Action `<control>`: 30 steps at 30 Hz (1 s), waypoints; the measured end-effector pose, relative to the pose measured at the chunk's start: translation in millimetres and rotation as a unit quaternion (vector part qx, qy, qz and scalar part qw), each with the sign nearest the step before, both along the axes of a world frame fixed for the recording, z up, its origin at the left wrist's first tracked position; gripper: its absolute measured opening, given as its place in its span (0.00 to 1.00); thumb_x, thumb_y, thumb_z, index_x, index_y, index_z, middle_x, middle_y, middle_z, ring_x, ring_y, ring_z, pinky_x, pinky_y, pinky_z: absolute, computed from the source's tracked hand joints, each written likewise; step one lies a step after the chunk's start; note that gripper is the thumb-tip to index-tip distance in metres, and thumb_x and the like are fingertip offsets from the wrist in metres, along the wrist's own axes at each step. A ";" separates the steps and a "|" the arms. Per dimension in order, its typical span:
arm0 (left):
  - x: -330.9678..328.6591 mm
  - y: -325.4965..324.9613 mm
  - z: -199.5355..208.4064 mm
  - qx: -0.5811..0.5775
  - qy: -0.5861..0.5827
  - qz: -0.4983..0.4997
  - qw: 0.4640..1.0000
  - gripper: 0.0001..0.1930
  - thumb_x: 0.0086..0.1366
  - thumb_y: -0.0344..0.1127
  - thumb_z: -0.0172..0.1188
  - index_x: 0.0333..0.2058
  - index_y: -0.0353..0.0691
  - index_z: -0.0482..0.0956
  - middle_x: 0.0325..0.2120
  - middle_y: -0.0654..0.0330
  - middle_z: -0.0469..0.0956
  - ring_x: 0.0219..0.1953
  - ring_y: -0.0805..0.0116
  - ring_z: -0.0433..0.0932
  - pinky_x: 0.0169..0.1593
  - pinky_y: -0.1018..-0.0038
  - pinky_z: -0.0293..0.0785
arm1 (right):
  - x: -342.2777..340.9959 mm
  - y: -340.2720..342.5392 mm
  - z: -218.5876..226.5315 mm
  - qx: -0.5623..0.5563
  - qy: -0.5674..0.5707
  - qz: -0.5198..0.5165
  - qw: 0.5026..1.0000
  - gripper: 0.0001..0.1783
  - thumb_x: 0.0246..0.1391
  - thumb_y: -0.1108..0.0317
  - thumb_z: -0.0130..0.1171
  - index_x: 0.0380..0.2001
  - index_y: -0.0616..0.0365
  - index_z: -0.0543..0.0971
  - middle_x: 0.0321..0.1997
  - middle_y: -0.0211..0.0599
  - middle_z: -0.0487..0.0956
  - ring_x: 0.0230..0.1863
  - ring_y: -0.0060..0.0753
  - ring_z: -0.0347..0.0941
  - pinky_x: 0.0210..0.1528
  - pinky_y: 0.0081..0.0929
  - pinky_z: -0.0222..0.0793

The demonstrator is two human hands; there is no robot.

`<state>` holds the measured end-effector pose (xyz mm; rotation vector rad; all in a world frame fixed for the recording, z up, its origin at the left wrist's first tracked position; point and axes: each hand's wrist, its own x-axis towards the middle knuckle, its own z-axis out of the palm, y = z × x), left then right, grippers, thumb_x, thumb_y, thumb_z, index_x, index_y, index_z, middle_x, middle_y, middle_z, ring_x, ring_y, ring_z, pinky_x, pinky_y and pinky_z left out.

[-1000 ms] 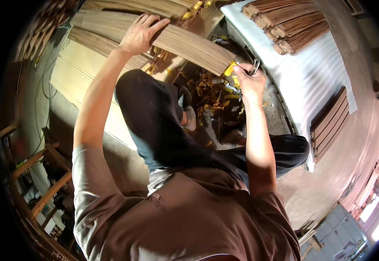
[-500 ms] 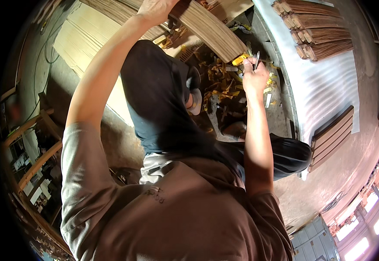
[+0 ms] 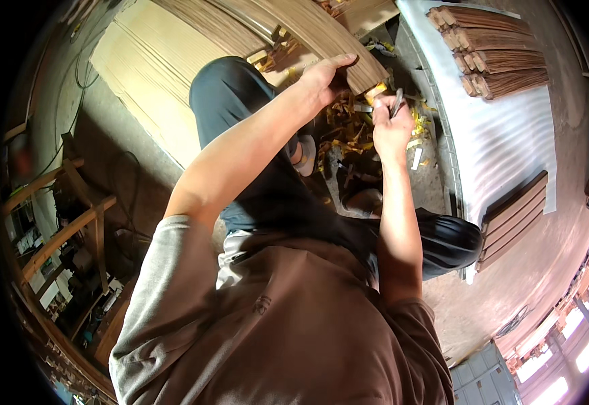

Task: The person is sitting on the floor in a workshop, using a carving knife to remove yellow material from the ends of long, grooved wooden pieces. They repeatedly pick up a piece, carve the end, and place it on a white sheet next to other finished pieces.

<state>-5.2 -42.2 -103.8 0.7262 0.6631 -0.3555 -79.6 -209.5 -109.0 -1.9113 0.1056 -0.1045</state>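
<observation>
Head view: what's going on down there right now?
The left hand grips a wooden board near its end. The right hand holds a slim metal tool, close to yellow material at that end. Yellowish scraps lie scattered below, and stacked wooden slats rest on a white sheet to the right.

At top centre, the left hand (image 3: 325,75) grips a long brown wooden board (image 3: 327,32). The right hand (image 3: 394,126) holds a slim grey metal tool (image 3: 396,102). Brown wooden slats (image 3: 494,40) lie upper right.
</observation>
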 end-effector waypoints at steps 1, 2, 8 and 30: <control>4.2 -2.5 7.8 0.014 0.012 -0.012 1.000 0.19 0.60 0.41 0.70 0.47 0.40 0.78 0.40 0.58 0.80 0.45 0.61 0.78 0.55 0.58 0.75 | -4.7 -4.0 4.8 -0.013 0.007 0.014 1.000 0.04 0.57 0.75 0.60 0.34 0.65 0.78 0.29 0.40 0.81 0.32 0.34 0.78 0.40 0.29 0.73; 8.3 -3.0 15.9 0.029 0.023 -0.023 0.999 0.19 0.60 0.40 0.70 0.46 0.40 0.78 0.40 0.58 0.81 0.46 0.61 0.79 0.55 0.58 0.75 | -8.9 -3.0 9.2 -0.025 0.001 0.016 1.000 0.04 0.57 0.75 0.61 0.34 0.65 0.78 0.30 0.40 0.81 0.32 0.33 0.78 0.41 0.30 0.73; 13.3 6.4 60.3 0.048 0.013 -0.051 0.997 0.17 0.60 0.40 0.70 0.44 0.39 0.78 0.41 0.59 0.80 0.44 0.65 0.80 0.53 0.60 0.78 | -18.0 13.2 42.6 -0.035 -0.111 -0.019 0.993 0.04 0.56 0.78 0.62 0.34 0.64 0.76 0.32 0.42 0.83 0.33 0.37 0.81 0.40 0.31 0.75; 0.3 23.0 52.1 0.079 -0.009 0.004 0.997 0.20 0.57 0.29 0.70 0.46 0.27 0.75 0.38 0.50 0.83 0.36 0.57 0.85 0.41 0.58 0.87 | -55.1 -4.7 157.9 -0.259 -0.290 -0.034 0.921 0.05 0.54 0.80 0.61 0.35 0.62 0.81 0.37 0.44 0.83 0.35 0.43 0.81 0.40 0.31 0.77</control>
